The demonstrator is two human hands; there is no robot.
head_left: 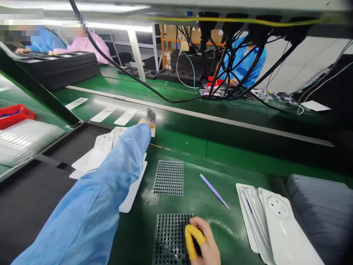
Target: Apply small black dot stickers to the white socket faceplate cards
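Note:
My left hand (147,122) reaches far forward, its fingers closed on a phone back panel (151,115) tilted up over the green bench. My blue sleeve partly covers several white back panels (103,143) with round camera rings. My right hand (205,241) wears yellow finger covers. Its thumb and forefinger are bent together at the right side of a clear sheet of black dots (171,235); anything between the fingertips is too small to make out. Beyond this sheet lies a second dotted sheet (168,177). Purple tweezers (213,190) rest to its right.
More white panels (278,217) fan out at right beside stacked grey trays (320,209). Panels (126,117) lie spaced along the far strip. A black tray (22,198) and red bin (16,115) are left. Black cables (239,62) hang ahead. Co-workers (248,62) sit beyond.

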